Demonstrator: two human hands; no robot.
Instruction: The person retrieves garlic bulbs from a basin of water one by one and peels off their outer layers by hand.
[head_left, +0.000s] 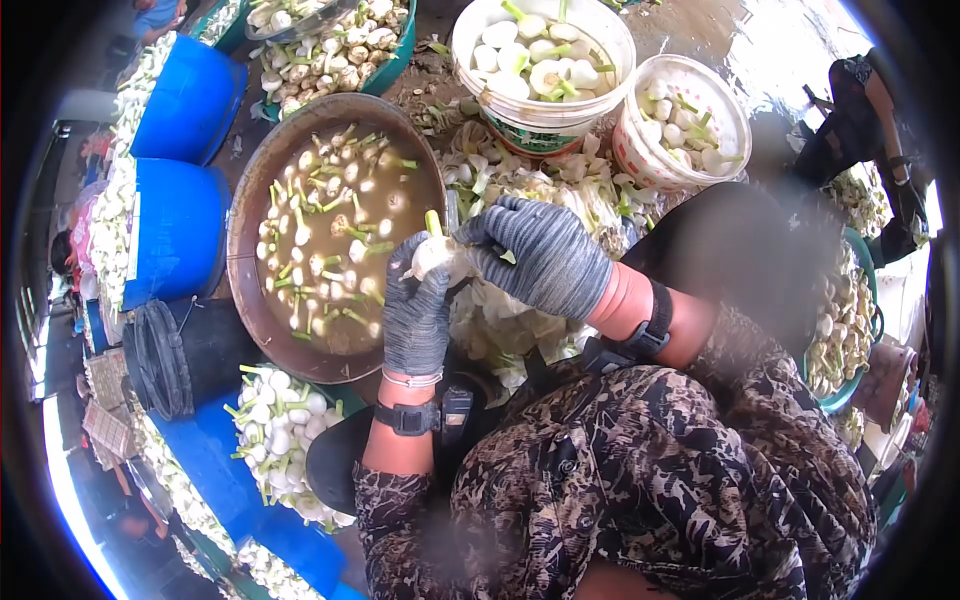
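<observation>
A white bulb (432,257) with a short green stem is held up between my two gloved hands, over the right rim of a wide brown basin (240,262). My left hand (416,315), in a grey glove, has its fingers wrapped round the bulb from below and the left. My right hand (545,255) pinches at the bulb's right side, where a pale piece of peel shows between the fingertips. Many bulbs with green stems (352,250) float in the basin's murky water.
Beyond the hands stand a white bucket (545,118) and a smaller tub (640,150), both holding bulbs. Peelings (590,185) cover the ground below them. Blue tubs (178,230) and a black bucket (160,360) are at the left. Another person's arm (885,120) shows at the right.
</observation>
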